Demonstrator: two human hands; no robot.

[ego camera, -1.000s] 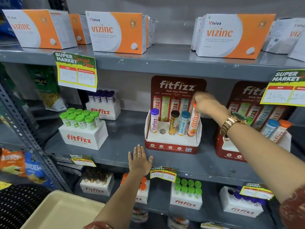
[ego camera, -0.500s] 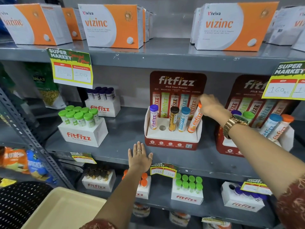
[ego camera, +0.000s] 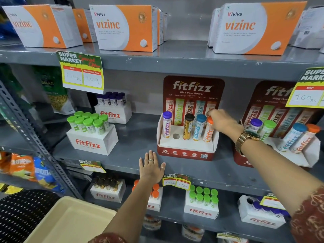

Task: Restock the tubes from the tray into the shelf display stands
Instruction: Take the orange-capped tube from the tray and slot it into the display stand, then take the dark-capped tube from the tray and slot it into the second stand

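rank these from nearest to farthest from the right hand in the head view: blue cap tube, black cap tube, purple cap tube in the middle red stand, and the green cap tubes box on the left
1. blue cap tube, just left of the right hand
2. black cap tube, one slot further left
3. purple cap tube, at the stand's left end, past the empty hole
4. green cap tubes box, far left on the shelf

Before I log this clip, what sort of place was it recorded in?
Most likely a supermarket or pharmacy aisle. Grey metal shelving carries yellow and green "Super Market" price tags, rows of orange and white Vizinc cartons, and red cardboard Fitfizz display stands holding capped tubes.
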